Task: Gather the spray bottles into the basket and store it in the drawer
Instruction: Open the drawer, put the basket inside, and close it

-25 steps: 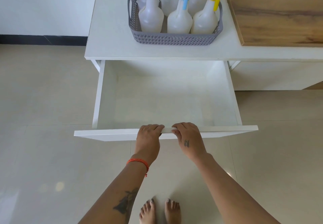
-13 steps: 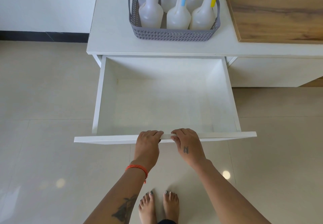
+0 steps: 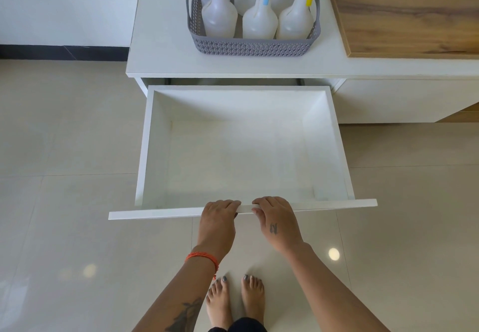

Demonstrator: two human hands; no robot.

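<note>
Nearest us, our left hand [image 3: 219, 219] and right hand [image 3: 276, 219] each close a grip on the front panel of the drawer [image 3: 242, 210], which stands pulled well out and bare inside. Beyond, on the white desk [image 3: 160, 54], the grey basket [image 3: 252, 45] holds all the spray bottles [image 3: 259, 22]. Gathering looks done; next we should let go, lift the basket by both ends and lower it in
</note>
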